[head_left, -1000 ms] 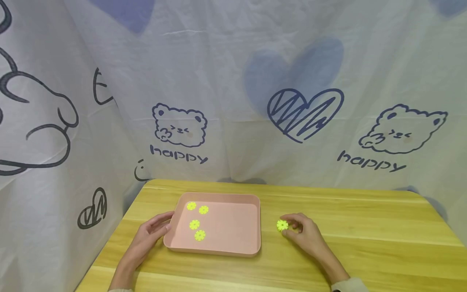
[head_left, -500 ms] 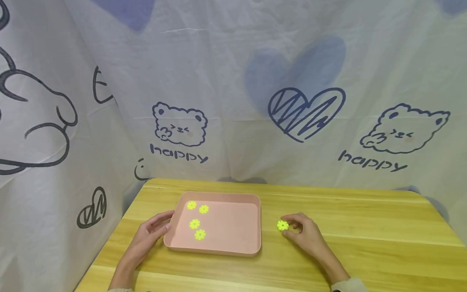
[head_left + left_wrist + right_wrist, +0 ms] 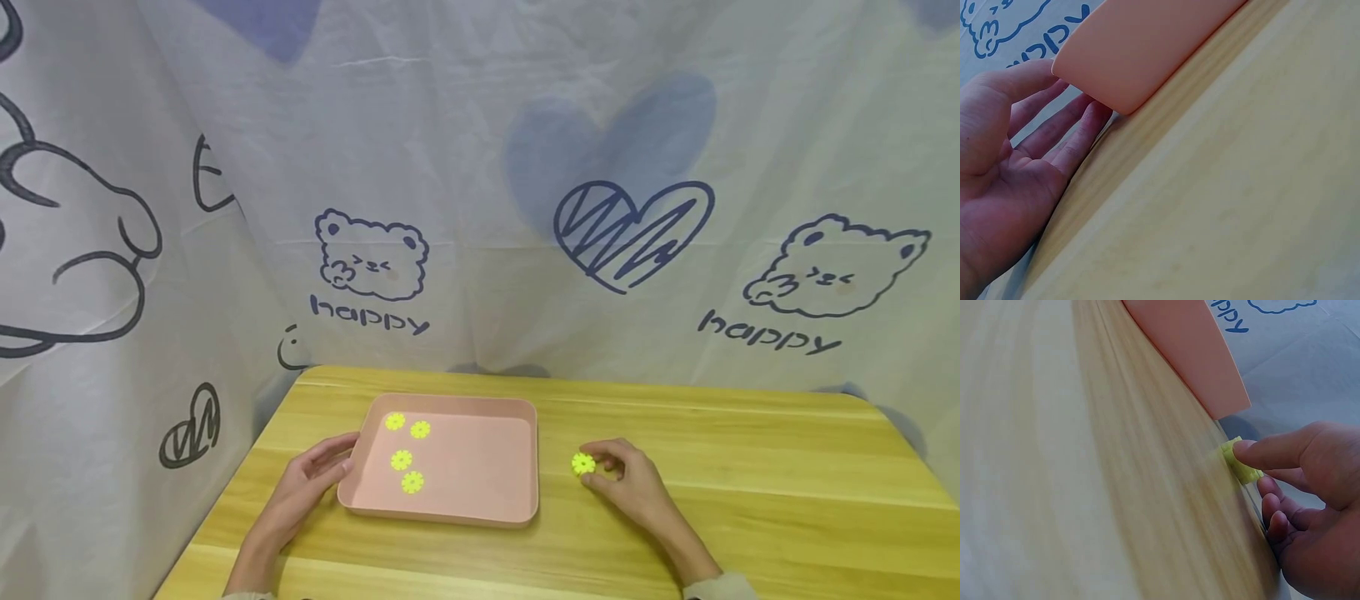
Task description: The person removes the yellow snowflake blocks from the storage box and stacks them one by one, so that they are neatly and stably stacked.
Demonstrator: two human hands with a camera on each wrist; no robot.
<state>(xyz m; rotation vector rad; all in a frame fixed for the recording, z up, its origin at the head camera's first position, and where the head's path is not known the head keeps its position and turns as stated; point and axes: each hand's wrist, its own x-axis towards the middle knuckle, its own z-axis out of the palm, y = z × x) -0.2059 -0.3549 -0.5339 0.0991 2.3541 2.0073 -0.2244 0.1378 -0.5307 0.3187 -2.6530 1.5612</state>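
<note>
A pale cloth (image 3: 480,100) hangs behind the tabletop (image 3: 765,492) and down its left side, printed with hearts, bear faces and the word "happy". Left of the middle sits a pink tray (image 3: 483,467) with low walls, flat on the tabletop. Inside it, all in its left half, are four yellow-green discs (image 3: 412,482) with notched rims: two near the far left corner, side by side and apart, and two closer to the person, one nearer than the other. The tray's right wall stands between them and the held disc (image 3: 582,464), which is outside the tray, over the tabletop just beyond that wall.

The right hand (image 3: 632,479) pinches the held disc between thumb and forefinger, with the other fingers curled behind. The left hand (image 3: 309,478) has its fingers extended and rests against the outside of the tray's left end, thumb at the rim and fingertips along the wall. A light cuff (image 3: 723,587) shows at the right wrist.

The held disc turns its notched round face, with a small hole in the middle, towards the head camera; being round, that face has no long axis. From the right wrist it looks thick, partly covered by the thumb, and I cannot tell whether it is one piece or several stacked, nor whether it touches the tabletop. The tray's long axis runs left to right, roughly along the tabletop's far edge
</note>
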